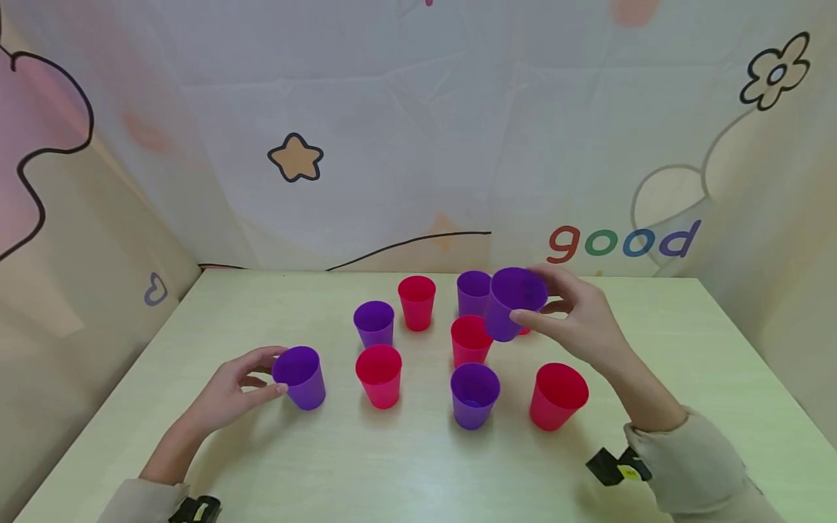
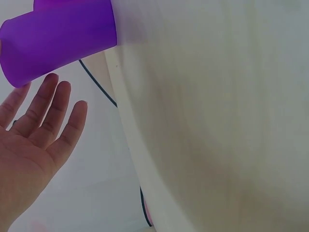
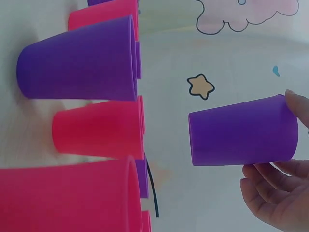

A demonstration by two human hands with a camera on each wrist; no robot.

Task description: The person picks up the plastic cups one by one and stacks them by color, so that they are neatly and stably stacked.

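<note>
Got a smooth purple tapered plastic cup (image 1: pixel 502 319) up in the air in the right hand (image 1: pixel 582 312), pinched near the rim between thumb and part-curled fingers, mouth up, well above the pale wood-look table (image 1: pixel 392 465). In the head view, hiding most of a red cup (image 1: pixel 525 332) and overlapping a bit of the purple cup at the back (image 1: pixel 472 293) too. Over on the other side, got a second purple tapered plastic cup (image 1: pixel 306 385) in the left hand (image 1: pixel 229 392), held lightly at the rim with thumb on the near side, index on the far side, and the other fingers fairly straight and loosely fanned. Can't really tell about contact between its base and the tabletop. In between and around, a bunch of upright cups: a red one in front on the left (image 1: pixel 380 381) with a purple one just behind (image 1: pixel 374 327), a red one farther back (image 1: pixel 417 303), a purple one front and centre (image 1: pixel 474 399) with a red one behind it (image 1: pixel 470 343), plus a red one below the right forearm (image 1: pixel 557 399). Behind everything, a pale printed cloth (image 1: pixel 392 181) with an orange star (image 1: pixel 296 157) and a colourful "good" (image 1: pixel 626 243).
</note>
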